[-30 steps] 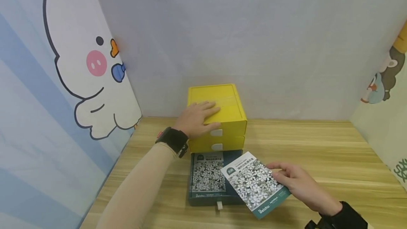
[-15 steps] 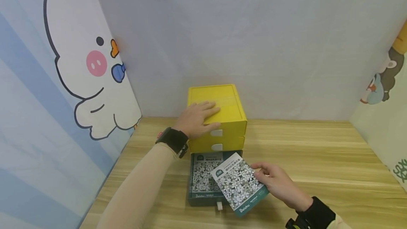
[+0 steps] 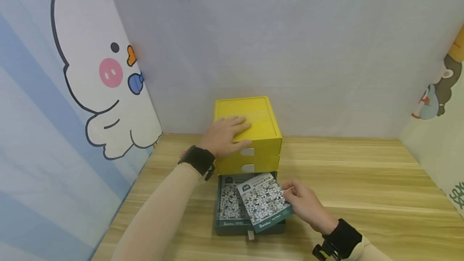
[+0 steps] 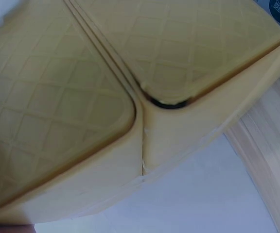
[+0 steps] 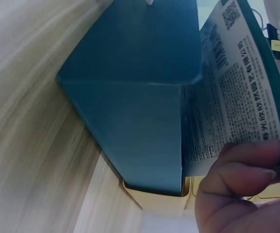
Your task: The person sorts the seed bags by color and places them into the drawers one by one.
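Observation:
My left hand (image 3: pixel 224 136) rests spread on top of a yellow drawer box (image 3: pixel 253 108). From the bottom of that box a dark teal drawer (image 3: pixel 232 230) is pulled out toward me. My right hand (image 3: pixel 306 204) pinches a flower seed packet (image 3: pixel 264 202) by its right edge. Tilted, the packet overlaps the right part of the drawer. A matching packet (image 3: pixel 230 204) lies flat in the drawer's left side, partly covered. In the right wrist view, the held packet's printed back (image 5: pixel 232 87) leans close along the drawer's side wall (image 5: pixel 125 126).
Two upper drawers with white tabs (image 3: pixel 248 168) are closed above the teal one. The box stands on a wood-grain table (image 3: pixel 348 180) near a grey backdrop (image 3: pixel 326 71). Cartoon panels stand at left (image 3: pixel 40 140) and right (image 3: pixel 435 144).
My right hand has carried the seed packet leftward and slightly up, from beside the drawer to over its right part. The left hand stays on the box.

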Tool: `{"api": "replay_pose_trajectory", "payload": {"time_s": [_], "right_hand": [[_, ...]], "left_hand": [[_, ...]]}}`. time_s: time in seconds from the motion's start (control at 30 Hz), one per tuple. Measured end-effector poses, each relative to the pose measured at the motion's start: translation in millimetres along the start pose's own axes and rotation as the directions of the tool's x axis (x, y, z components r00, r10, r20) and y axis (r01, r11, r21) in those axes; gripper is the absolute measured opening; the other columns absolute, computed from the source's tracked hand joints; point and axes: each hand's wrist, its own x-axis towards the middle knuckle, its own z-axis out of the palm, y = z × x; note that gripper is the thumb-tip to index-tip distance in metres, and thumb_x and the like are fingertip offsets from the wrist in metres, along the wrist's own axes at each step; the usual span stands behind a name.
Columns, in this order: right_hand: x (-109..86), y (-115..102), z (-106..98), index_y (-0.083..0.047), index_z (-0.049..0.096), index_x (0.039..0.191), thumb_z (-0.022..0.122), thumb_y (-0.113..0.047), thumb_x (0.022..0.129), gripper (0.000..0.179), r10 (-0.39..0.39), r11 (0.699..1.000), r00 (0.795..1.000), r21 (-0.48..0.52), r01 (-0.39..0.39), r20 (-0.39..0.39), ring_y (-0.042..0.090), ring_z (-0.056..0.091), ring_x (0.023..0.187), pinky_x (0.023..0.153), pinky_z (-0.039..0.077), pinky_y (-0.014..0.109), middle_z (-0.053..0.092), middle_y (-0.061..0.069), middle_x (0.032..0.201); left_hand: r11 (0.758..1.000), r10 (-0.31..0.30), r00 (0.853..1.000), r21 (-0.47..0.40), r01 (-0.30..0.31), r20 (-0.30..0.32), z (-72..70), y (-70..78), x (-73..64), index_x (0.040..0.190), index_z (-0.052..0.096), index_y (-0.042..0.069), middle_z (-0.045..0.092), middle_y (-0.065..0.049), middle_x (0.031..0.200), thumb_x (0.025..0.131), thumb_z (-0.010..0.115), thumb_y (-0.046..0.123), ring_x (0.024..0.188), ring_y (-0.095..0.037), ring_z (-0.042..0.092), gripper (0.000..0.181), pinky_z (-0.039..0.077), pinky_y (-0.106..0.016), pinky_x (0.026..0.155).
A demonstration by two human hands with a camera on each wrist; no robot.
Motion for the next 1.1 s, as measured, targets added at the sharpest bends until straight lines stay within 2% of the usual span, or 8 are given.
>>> {"api": "replay_pose_trajectory", "payload": {"time_s": [0.3, 0.5, 0.83, 1.1], "right_hand": [[4.4, 0, 4, 0.000, 0.059, 0.107, 0.050, -0.005, 0.093, 0.018, -0.009, 0.999, 1.000, -0.036, 0.008, -0.020, 0.018, 0.049, 0.068, 0.053, 0.040, 0.028, 0.057, 0.008, 0.083], [7.7, 1, 7, 0.000, 0.059, 0.105, 0.048, -0.003, 0.093, 0.016, -0.068, 0.993, 0.997, -0.095, 0.064, -0.044, 0.017, 0.049, 0.069, 0.056, 0.042, 0.030, 0.057, 0.008, 0.088], [14.1, -1, 13, -0.003, 0.058, 0.097, 0.045, -0.005, 0.097, 0.014, -0.146, 0.960, 0.987, -0.250, 0.124, -0.073, 0.015, 0.044, 0.056, 0.049, 0.038, 0.028, 0.047, 0.003, 0.071], [18.1, -5, 20, -0.004, 0.059, 0.096, 0.046, -0.006, 0.096, 0.014, -0.136, 0.966, 0.988, -0.233, 0.115, -0.073, 0.014, 0.043, 0.052, 0.046, 0.036, 0.027, 0.047, 0.002, 0.067]], "left_hand": [[1.000, -0.001, 1.000, 0.000, 0.001, 0.012, -0.4, 0.7, 0.7, 0.149, 0.039, 0.026, 0.033, 0.000, 0.154, 0.094, 0.042, 0.062, 0.143, -0.024, 0.026, 0.066, 0.018, -0.048, 0.117], [1.000, -0.005, 1.000, -0.003, 0.005, 0.019, -1.2, 1.2, -0.1, 0.149, 0.038, 0.026, 0.032, 0.001, 0.155, 0.094, 0.042, 0.063, 0.143, -0.024, 0.025, 0.066, 0.017, -0.048, 0.117], [1.000, -0.003, 1.000, -0.004, 0.003, 0.008, -0.4, 1.0, -0.1, 0.149, 0.040, 0.025, 0.034, 0.000, 0.154, 0.094, 0.042, 0.062, 0.143, -0.024, 0.027, 0.066, 0.018, -0.048, 0.116], [1.000, -0.005, 1.000, -0.011, 0.005, 0.010, -1.3, 2.0, -0.6, 0.149, 0.039, 0.026, 0.033, 0.000, 0.154, 0.094, 0.044, 0.062, 0.143, -0.024, 0.026, 0.066, 0.017, -0.048, 0.117]]}}
